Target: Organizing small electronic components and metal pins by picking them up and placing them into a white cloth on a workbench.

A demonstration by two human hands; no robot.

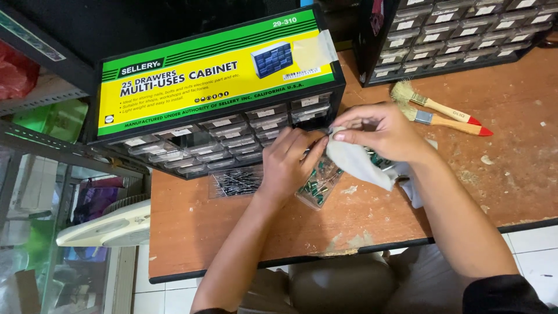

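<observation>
Both hands meet at a white cloth [358, 163]; right hand [385, 132] pinches its top edge; left hand [290, 163] rests fingers-together on a clear tray of green parts [318, 189].

Second cabinet [459, 35] cut off at top, green parts [317, 189] too small to tell

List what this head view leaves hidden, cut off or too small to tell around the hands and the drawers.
- White pouch: its contents are covered by the right hand and its own fabric.
- Left hand: fingertips meet the right hand's; what they pinch is too small to tell.
- Clear drawer of green parts: partly under the left hand.
- Drawer cabinet: only its lower drawers show beneath the top.
- Second cabinet: cut off by the upper edge.
</observation>
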